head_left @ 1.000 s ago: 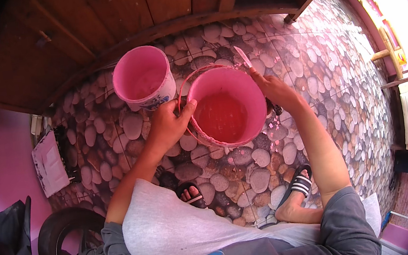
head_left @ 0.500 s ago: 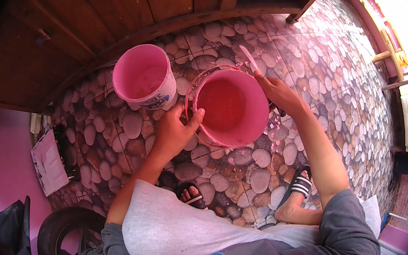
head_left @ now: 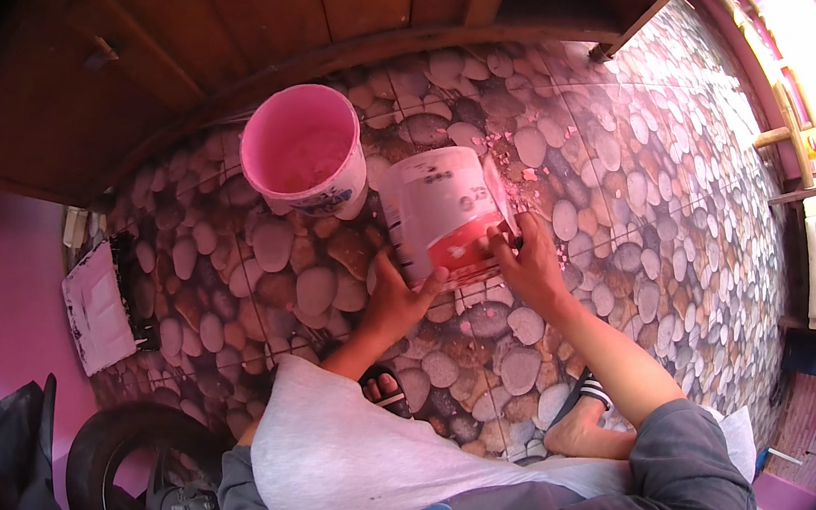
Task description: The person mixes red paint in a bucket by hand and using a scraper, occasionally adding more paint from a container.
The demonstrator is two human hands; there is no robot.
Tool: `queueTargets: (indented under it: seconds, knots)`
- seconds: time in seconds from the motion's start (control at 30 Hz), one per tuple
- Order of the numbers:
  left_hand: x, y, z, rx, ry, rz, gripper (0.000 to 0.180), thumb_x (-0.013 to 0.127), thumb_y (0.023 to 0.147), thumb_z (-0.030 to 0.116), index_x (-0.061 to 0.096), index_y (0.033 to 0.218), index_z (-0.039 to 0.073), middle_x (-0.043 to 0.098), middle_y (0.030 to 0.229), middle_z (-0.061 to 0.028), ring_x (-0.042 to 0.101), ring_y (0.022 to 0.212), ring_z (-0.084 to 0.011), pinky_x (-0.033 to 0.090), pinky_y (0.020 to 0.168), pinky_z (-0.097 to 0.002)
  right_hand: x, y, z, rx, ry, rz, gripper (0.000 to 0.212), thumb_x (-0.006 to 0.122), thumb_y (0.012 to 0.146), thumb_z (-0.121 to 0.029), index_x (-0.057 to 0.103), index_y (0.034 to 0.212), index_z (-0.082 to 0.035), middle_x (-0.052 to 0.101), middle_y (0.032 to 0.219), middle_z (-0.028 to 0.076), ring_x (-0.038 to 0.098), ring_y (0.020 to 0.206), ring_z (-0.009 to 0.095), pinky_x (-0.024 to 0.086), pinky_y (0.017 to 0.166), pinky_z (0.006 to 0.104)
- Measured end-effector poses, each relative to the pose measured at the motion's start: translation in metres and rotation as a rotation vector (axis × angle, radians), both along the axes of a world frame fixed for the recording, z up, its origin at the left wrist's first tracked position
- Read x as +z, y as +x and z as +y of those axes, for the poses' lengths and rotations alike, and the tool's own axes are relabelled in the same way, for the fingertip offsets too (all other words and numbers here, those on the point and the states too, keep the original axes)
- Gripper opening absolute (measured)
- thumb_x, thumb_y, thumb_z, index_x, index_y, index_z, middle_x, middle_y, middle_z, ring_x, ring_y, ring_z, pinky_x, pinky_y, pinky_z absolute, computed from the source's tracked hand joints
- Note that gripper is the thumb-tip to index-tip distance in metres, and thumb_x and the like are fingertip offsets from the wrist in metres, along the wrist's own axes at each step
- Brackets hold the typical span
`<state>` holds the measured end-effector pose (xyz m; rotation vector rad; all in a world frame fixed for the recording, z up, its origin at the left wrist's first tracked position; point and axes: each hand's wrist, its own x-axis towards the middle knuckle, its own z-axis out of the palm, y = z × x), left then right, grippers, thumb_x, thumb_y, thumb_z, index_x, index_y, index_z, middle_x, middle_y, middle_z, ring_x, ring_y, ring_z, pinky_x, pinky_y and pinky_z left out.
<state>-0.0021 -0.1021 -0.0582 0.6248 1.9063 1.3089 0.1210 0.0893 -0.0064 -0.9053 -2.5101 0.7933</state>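
- Between our two hands, over the pebble-patterned tile floor (head_left: pixel 271 245), a round white plastic bucket with a red patch (head_left: pixel 435 207) is tipped, its mouth hidden from us.
- Our left hand (head_left: pixel 395 299) grips its near left edge, thumb on top; our right-hand (head_left: pixel 530 263) fingers close around a narrow pale-bladed knife (head_left: pixel 497 189) and steady the bucket's right side.
- To control it well, we should support both sides and keep the edge clear of our left fingers.
- Small pink flakes (head_left: pixel 529 175) lie just beyond the blade.
- A pink-lined white plastic bucket (head_left: pixel 350 189) stands near, limiting room on the left; a brown wooden cabinet (head_left: pixel 270 14) blocks the far side.
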Motion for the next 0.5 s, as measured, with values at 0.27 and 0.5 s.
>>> queueTargets:
  seconds: [0.27,0.5]
  knots:
    - [0.013,-0.003,0.023,0.021,0.020,0.388,0.114,0.075,0.079,0.051,0.008,0.146,-0.013,0.024,0.146,-0.0346,0.031,0.138,-0.0412,0.029,0.113,-0.0455,0.087,-0.086,0.059,-0.243,-0.821,0.333,0.039,0.058,0.098,-0.037,0.058,0.075,-0.006,0.049,0.057,-0.001,0.045,0.048,0.009,0.035,0.044,0.0274]
    - [0.025,0.008,0.037,0.010,-0.186,0.482,0.123,0.073,0.076,0.059,0.002,0.146,-0.014,0.011,0.147,-0.0439,0.013,0.141,-0.0546,0.023,0.115,-0.0517,0.198,-0.145,0.059,0.251,-0.923,1.193,0.050,0.054,0.095,-0.041,0.041,0.056,-0.012,0.029,0.050,-0.001,0.034,0.043,0.016,0.033,0.045,0.0316]
